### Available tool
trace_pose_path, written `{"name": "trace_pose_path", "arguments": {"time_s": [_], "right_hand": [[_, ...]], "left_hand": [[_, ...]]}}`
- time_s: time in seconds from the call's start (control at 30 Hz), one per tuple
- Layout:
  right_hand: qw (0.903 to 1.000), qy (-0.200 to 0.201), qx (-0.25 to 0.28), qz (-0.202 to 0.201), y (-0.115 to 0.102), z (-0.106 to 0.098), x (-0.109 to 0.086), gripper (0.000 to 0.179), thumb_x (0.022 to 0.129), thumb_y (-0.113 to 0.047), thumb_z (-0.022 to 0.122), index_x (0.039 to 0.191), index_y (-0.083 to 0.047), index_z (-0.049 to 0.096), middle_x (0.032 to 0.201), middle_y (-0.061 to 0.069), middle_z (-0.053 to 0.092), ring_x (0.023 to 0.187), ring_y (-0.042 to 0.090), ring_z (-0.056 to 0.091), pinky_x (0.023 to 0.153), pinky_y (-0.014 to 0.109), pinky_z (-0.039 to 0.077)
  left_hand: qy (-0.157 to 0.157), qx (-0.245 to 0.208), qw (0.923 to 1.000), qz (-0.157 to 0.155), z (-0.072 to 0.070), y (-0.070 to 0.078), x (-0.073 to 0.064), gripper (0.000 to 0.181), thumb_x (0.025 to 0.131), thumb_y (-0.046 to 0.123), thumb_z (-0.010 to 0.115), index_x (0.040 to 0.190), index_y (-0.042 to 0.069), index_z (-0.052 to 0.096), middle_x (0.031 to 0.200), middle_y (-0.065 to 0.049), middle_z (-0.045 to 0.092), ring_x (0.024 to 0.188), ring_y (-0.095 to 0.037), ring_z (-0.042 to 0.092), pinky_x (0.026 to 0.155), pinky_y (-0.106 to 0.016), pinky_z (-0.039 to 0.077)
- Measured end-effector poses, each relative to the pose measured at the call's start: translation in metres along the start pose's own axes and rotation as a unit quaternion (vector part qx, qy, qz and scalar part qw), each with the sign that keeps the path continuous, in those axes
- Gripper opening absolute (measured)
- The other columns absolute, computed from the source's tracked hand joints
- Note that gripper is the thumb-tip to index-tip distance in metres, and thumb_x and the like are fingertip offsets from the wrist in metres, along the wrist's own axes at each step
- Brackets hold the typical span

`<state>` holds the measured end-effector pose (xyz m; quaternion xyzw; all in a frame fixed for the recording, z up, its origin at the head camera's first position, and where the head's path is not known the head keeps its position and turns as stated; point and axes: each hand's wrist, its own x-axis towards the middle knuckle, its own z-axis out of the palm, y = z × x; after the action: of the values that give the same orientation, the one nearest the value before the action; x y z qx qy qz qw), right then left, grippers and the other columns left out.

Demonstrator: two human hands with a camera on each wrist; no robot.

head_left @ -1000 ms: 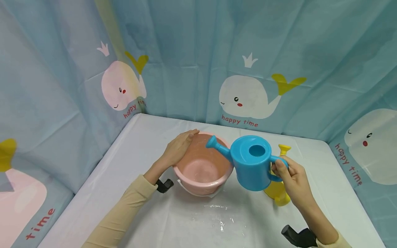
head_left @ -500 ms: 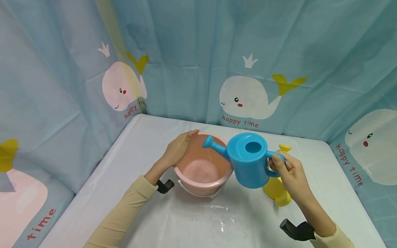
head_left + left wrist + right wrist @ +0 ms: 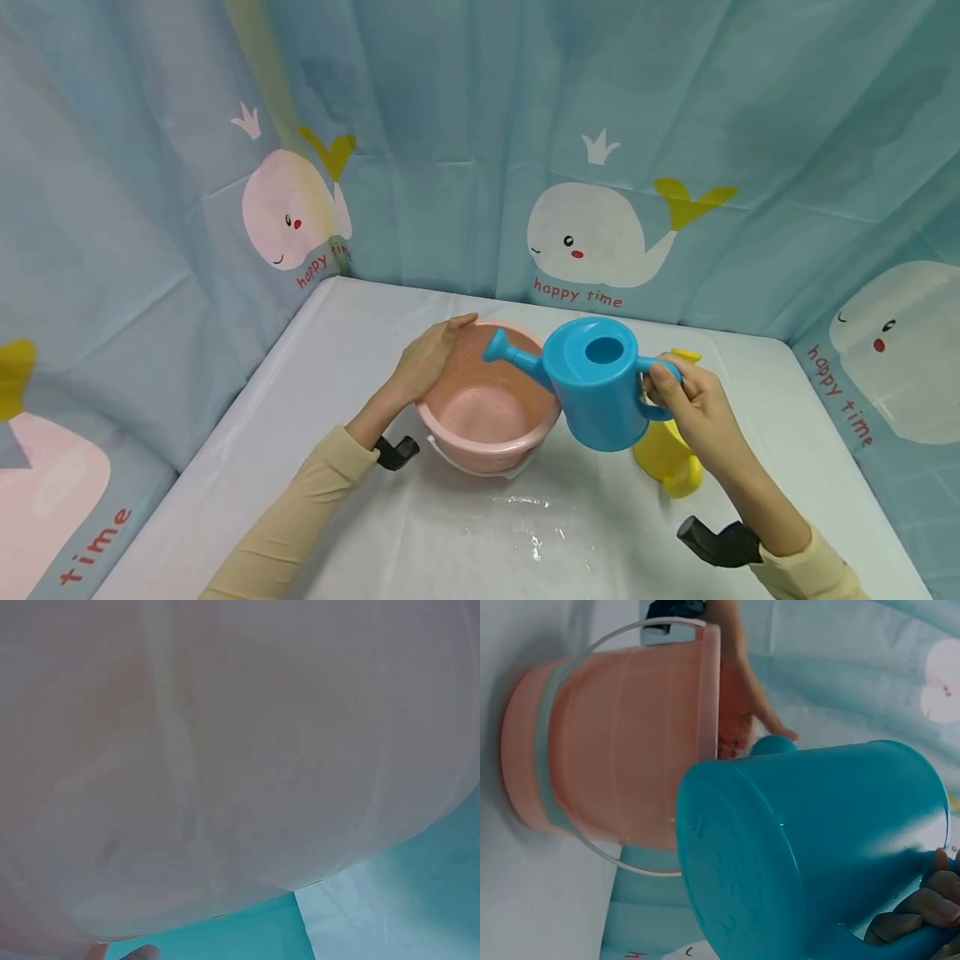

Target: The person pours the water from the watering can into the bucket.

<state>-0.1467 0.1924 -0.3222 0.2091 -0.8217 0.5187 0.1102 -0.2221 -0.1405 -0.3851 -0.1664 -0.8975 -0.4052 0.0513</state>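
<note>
A pink bucket (image 3: 487, 462) stands on the white-covered table, and wet shine shows inside it. My left hand (image 3: 423, 362) holds its left rim; in the left wrist view the bucket's wall (image 3: 247, 772) fills most of the picture. My right hand (image 3: 697, 408) grips the handle of a blue watering can (image 3: 600, 408), raised at the bucket's right side. The can's spout reaches over the bucket's opening. In the right wrist view, drops show on the base of the watering can (image 3: 735, 862), and curled fingers (image 3: 922, 907) wrap its handle. No water stream is visible from the spout.
A yellow watering can (image 3: 667, 458) stands on the table behind and below my right hand, partly hidden. Water puddles (image 3: 536, 542) lie on the white cover in front of the bucket. A blue whale-print curtain (image 3: 420, 192) borders the table at the back and sides.
My right hand has moved the blue watering can left and slightly up, taking its spout farther over the bucket. The left hand and the bucket have stayed in place.
</note>
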Motion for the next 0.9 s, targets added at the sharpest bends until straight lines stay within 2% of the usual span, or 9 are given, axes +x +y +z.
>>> {"name": "trace_pose_path", "arguments": {"time_s": [0.27,0.43,0.9], "right_hand": [[0.9995,-0.012,-0.026,0.014,0.0,-0.0021,0.0038,0.023,0.098,-0.008,0.043,0.079,0.002,0.052,0.064,0.003,0.041,0.067,0.018,0.048,0.063,0.025,0.041],[0.9986,-0.013,-0.045,0.024,0.0003,-0.0025,0.0043,0.026,0.099,-0.011,0.043,0.078,0.001,0.052,0.068,0.008,0.046,0.071,0.019,0.05,0.065,0.026,0.045],[0.998,-0.019,-0.051,0.034,0.0029,-0.0051,0.0076,0.027,0.099,-0.015,0.043,0.078,-0.001,0.052,0.067,0.007,0.046,0.07,0.018,0.049,0.064,0.026,0.046]], "left_hand": [[0.002,0.004,1.0,-0.007,0.0008,0.0022,0.0008,0.073,0.093,0.063,0.005,0.141,0.022,0.042,0.139,-0.005,0.047,0.13,-0.025,0.041,0.102,-0.053,0.034],[-0.001,0.005,0.9999,-0.01,0.0015,0.0026,0.0014,0.071,0.093,0.063,0.006,0.141,0.023,0.041,0.139,-0.004,0.047,0.13,-0.024,0.041,0.103,-0.053,0.034],[0.004,-0.001,0.9999,-0.01,0.0038,0.0028,0.0008,0.065,0.096,0.058,0.01,0.14,0.023,0.042,0.138,-0.006,0.049,0.129,-0.026,0.043,0.101,-0.054,0.035]]}}
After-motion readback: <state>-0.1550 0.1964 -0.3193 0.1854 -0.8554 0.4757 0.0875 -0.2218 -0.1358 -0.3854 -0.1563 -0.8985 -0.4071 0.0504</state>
